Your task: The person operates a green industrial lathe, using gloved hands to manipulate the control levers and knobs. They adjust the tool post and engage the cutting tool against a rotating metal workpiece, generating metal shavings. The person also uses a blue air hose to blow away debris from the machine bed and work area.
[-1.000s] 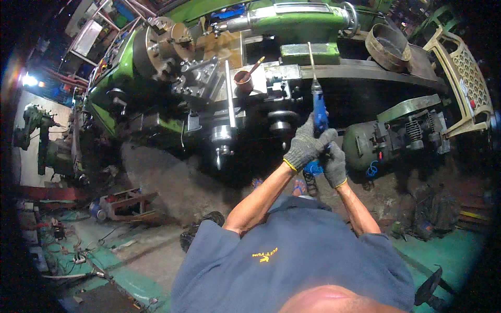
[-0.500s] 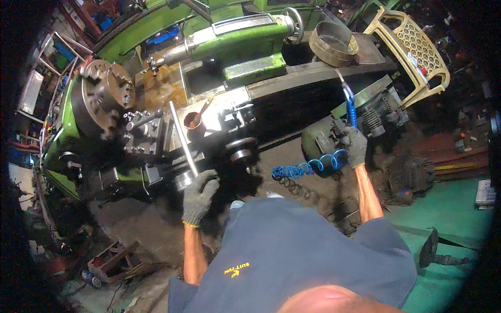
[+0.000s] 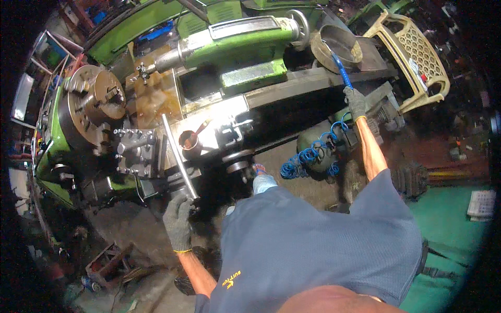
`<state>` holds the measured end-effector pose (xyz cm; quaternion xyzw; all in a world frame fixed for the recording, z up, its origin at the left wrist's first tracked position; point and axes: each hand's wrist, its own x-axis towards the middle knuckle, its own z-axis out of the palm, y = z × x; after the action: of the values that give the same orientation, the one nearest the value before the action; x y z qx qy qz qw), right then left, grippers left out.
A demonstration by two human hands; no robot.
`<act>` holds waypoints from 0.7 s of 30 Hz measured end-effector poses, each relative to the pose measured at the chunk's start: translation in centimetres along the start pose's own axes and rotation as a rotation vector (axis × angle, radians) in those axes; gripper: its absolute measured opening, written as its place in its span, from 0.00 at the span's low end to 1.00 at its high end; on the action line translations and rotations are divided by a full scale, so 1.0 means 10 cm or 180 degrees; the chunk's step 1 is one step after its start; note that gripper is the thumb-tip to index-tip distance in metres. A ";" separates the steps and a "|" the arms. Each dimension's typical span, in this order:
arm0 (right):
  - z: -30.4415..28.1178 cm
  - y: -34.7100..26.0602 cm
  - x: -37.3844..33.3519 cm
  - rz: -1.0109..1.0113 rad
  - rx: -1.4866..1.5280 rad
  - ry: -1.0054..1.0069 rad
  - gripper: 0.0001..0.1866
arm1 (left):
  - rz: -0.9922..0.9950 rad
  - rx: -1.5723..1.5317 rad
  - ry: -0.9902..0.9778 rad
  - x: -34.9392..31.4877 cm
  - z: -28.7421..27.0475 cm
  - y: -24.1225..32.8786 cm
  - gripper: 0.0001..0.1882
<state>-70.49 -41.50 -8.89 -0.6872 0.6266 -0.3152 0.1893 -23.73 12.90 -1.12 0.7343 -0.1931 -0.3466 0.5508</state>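
My gloved right hand (image 3: 356,103) is wrapped round a blue air blow gun (image 3: 341,70). Its thin nozzle reaches over the round metal pan (image 3: 326,52) at the far end of the lathe bed. A coiled blue air hose (image 3: 309,154) hangs beside that hand. My gloved left hand (image 3: 180,223), fingers loosely bent and seemingly holding nothing, is beside the lower end of a bright metal bar (image 3: 178,156). The bar slants across the lathe carriage. Next to it stands a cup (image 3: 189,142) with a brush (image 3: 200,128) in it.
A green lathe runs across the far side, with its chuck (image 3: 91,107) at left, tool post (image 3: 136,152) and tailstock (image 3: 245,41). A beige plastic chair (image 3: 417,57) stands at far right. A round tank lies under the hose. My foot (image 3: 262,180) is near the handwheel.
My right hand has swung the blow gun forward, so its nozzle is now over the pan. My left hand has shifted left, and the bar's lower end shows more. The view has tilted slightly.
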 end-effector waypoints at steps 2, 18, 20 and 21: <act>0.19 0.06 0.36 -0.0333 -0.0228 -0.0081 0.29 | 0.0044 0.0092 0.0154 0.03 0.09 0.04 0.11; 1.96 0.00 1.36 0.1658 0.2638 -0.1843 0.15 | -0.0445 0.0224 0.1382 0.14 1.04 0.04 0.15; 1.97 0.29 1.48 0.1916 0.2917 -0.2123 0.17 | -0.0477 0.0148 0.1535 0.11 1.11 -0.04 0.15; 1.98 0.37 1.46 0.2032 0.2984 -0.2121 0.18 | -0.0498 0.0246 0.1556 0.08 1.12 -0.04 0.14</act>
<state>-59.69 -59.04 -22.91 -0.3731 0.5039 -0.2535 0.7367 -31.25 4.91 -3.41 0.8295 -0.0100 -0.1928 0.5241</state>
